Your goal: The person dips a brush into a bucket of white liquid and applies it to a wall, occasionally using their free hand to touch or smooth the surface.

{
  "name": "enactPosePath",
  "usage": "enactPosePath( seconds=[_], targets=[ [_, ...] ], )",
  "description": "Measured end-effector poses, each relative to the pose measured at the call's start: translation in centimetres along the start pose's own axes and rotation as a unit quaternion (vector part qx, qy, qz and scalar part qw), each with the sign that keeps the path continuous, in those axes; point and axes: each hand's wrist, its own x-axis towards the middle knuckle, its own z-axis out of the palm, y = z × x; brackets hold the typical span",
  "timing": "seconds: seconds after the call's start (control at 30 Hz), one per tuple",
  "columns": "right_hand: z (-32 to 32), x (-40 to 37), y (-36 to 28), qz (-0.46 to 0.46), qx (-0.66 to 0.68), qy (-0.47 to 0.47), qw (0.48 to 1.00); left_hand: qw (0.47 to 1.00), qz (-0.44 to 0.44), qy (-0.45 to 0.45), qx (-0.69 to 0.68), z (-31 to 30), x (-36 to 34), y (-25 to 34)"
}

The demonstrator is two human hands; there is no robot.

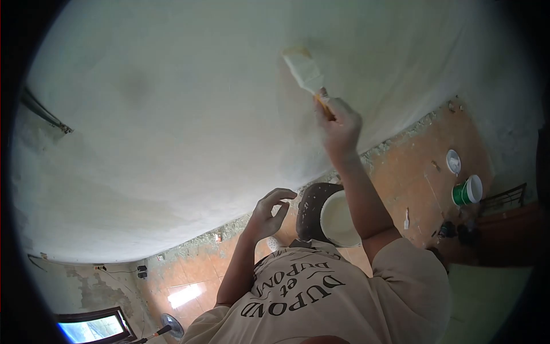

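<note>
My right hand (342, 129) is wrapped round the handle of a wide paintbrush (305, 70), which is coated in whitish paint. The bristle end points up and to the left, over the pale plastered wall (189, 109). Lower down and to the left, my left hand (270, 213) hangs close to the wall with nothing in it, its fingers loosely bent and the thumb apart. Between my arms a white bucket (339, 215) with pale liquid sits by a dark, paint-spattered seat (310, 209). My right forearm hides part of the bucket.
Orange floor tiles (401, 183) run along the wall's base, which has a rough, chipped edge. To the right lie a green-and-white pail (467, 191), a round white lid (453, 161) and a small white-ended tool (407, 219). A fan (172, 325) and a window (97, 328) are at lower left.
</note>
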Motion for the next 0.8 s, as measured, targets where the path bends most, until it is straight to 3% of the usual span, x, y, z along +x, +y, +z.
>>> enactPosePath(
  seconds=[0.17, 0.33, 0.4, 0.43, 0.5, 0.53, 0.6, 0.63, 0.7, 0.77, 0.8],
  targets=[
    [6.2, -10.4, 7.9, -0.005, -0.058, -0.053, 0.997, 0.999, -0.038, -0.015, 0.002, 0.0, -0.2, -0.5],
    [7.0, -21.2, 11.7, 0.046, -0.123, -0.154, 0.979, 0.998, -0.059, -0.019, 0.01, -0.3, -0.8, -1.1],
    [6.6, -23.6, 12.4, 0.139, -0.166, -0.279, 0.936, 0.997, -0.069, -0.023, 0.015, -0.3, -0.9, -1.3],
    [6.5, -24.6, 13.2, 0.142, -0.165, -0.279, 0.935, 0.997, -0.074, -0.025, 0.021, -0.3, -0.9, -1.3],
    [6.2, -26.1, 14.3, 0.231, -0.226, -0.399, 0.858, 0.997, -0.076, -0.025, 0.017, -0.3, -0.8, -1.1],
    [6.0, -26.4, 14.5, 0.234, -0.227, -0.397, 0.858, 0.997, -0.076, -0.023, 0.013, -0.3, -0.7, -1.0],
    [6.1, -26.4, 14.7, 0.394, -0.238, -0.41, 0.787, 0.997, -0.067, -0.032, 0.024, -0.4, -0.5, -0.9],
    [6.5, -26.0, 14.7, 0.396, -0.237, -0.405, 0.789, 0.997, -0.063, -0.033, 0.032, -0.5, -0.5, -0.8],
    [7.7, -24.8, 14.7, 0.451, -0.113, -0.306, 0.831, 0.997, -0.061, -0.033, 0.042, -0.5, -0.5, -0.6],
    [8.4, -21.8, 13.7, 0.508, 0.01, -0.255, 0.823, 0.996, -0.076, -0.027, 0.036, -0.2, -0.6, -0.4],
    [7.8, -18.7, 12.1, 0.565, 0.071, -0.243, 0.785, 0.996, -0.076, -0.028, 0.037, -0.1, -0.7, -0.3]
  ],
)
